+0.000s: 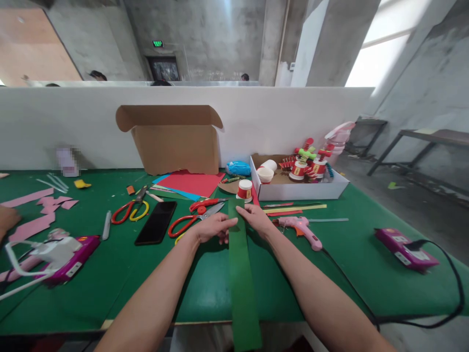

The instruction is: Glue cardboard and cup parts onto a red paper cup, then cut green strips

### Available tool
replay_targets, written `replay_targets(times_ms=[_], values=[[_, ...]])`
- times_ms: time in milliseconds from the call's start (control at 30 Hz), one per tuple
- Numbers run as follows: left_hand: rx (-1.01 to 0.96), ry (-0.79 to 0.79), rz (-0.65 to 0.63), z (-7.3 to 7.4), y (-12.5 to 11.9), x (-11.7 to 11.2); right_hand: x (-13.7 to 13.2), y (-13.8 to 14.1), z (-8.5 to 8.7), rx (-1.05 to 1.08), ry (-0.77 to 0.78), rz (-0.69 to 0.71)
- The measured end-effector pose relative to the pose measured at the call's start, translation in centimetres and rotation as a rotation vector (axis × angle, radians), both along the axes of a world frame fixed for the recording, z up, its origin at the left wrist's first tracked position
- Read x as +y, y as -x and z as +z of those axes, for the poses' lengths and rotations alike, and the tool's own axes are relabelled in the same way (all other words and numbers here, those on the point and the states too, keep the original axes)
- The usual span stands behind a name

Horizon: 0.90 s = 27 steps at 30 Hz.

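A long strip of green paper (pixel 242 283) runs from the middle of the table down past its front edge. My left hand (pixel 216 227) is closed at the strip's left edge, with the index finger and thumb on the paper and the other fingers curled. Near the strip's far end, my right hand (pixel 255 216) pinches its right edge. Just beyond that end stands a red and white paper cup (pixel 245 189). Red-handled scissors (pixel 194 220) lie beside my left hand, and a pink glue gun (pixel 301 229) lies to the right of my right hand.
A black phone (pixel 156 223) and more scissors (pixel 132 208) lie left. Behind are red paper sheets (pixel 198 183), an open cardboard box (pixel 178 146) and a white box (pixel 304 191) holding cup figures. Purple power strips (pixel 405 249) sit at both sides. Another person's hand (pixel 8 219) shows far left.
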<state>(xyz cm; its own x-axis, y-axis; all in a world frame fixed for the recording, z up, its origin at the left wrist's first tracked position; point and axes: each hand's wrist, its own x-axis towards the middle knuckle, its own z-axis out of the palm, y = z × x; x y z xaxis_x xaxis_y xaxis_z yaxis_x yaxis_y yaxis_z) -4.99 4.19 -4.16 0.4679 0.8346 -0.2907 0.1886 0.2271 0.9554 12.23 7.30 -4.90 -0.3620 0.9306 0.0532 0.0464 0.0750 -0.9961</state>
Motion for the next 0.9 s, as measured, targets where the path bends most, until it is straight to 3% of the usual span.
replay_targets(times_ms=[133,333,900], values=[[-0.154,0.008,-0.004,0.1,0.4,0.3,0.5,-0.2,-0.4,0.193,0.182,0.035],[-0.270,-0.006,0.032,0.0,0.6,0.5,0.4,-0.2,-0.6,0.282,0.280,0.113],[-0.189,-0.010,0.067,-0.5,0.4,0.8,0.6,0.4,-1.4,0.137,0.093,0.006]])
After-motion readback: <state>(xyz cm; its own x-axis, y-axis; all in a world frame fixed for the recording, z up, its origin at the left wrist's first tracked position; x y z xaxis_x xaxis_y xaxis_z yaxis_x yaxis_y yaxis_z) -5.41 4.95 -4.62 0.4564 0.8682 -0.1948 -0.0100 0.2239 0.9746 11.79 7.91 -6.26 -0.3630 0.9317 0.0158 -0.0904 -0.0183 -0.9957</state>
